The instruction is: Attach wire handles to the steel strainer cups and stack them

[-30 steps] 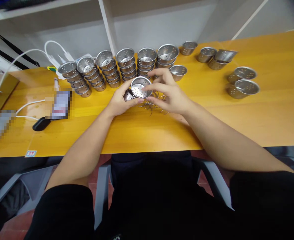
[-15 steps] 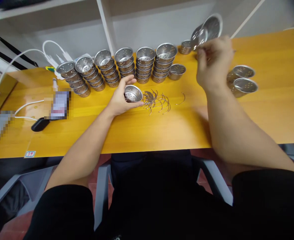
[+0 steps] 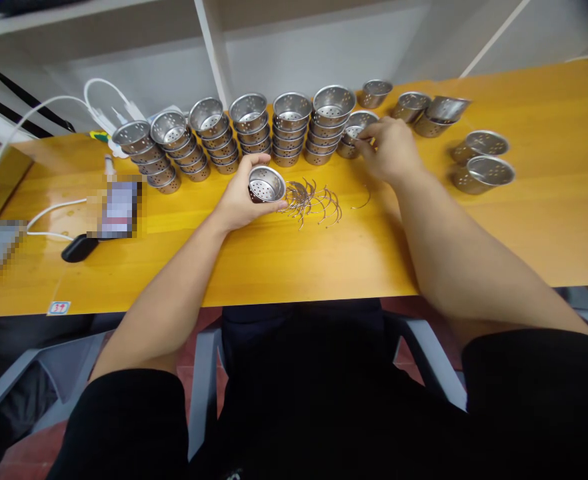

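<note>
My left hand curls around a perforated metal cup, holding it just above or on the table beside a loose pile of thin curved wires. Farther right, my right hand pinches the rim of another perforated cup. That one sits over or in a lower cup at the end of the row. Stacks of the same cups stand along the back, the nearest being a tall stack just left of my right hand.
Several single cups stand at the right, among them a front cup and a tilted cup resting on another. A phone, a black oval object and white cables lie at the left. A shelf divider rises behind the stacks.
My right hand has come left and down from the cups at the back right, bringing a cup onto the lower one in the row. My left hand stays nearly still.
</note>
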Motion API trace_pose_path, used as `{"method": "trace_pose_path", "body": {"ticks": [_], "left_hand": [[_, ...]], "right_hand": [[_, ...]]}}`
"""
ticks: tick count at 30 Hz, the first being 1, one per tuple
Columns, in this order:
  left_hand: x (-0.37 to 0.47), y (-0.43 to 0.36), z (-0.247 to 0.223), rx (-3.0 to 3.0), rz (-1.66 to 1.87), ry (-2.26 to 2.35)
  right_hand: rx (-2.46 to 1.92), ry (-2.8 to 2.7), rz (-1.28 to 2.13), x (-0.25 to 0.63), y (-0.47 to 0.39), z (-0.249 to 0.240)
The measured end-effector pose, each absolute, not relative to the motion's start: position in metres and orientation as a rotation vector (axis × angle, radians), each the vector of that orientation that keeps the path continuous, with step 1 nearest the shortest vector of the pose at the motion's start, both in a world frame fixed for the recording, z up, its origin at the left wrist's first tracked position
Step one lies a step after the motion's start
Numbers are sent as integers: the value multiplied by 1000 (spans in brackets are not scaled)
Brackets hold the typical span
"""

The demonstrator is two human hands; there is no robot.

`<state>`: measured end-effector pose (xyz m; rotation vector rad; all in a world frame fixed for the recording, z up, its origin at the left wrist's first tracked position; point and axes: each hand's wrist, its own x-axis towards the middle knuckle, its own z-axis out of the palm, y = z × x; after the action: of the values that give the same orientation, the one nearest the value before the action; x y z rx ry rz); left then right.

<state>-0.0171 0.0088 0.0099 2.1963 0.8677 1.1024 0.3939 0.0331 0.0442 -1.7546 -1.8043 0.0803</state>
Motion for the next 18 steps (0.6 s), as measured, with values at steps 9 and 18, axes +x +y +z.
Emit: {"method": "trace_pose_path", "body": {"ticks": [9, 18], "left_hand": [[-22, 24, -8, 2223, 1128, 857], [-16, 11, 5, 2280, 1142, 856]], "right_hand": [[-1652, -1785, 106, 396, 22, 46], [-842, -2133, 228, 304, -48, 70]]}}
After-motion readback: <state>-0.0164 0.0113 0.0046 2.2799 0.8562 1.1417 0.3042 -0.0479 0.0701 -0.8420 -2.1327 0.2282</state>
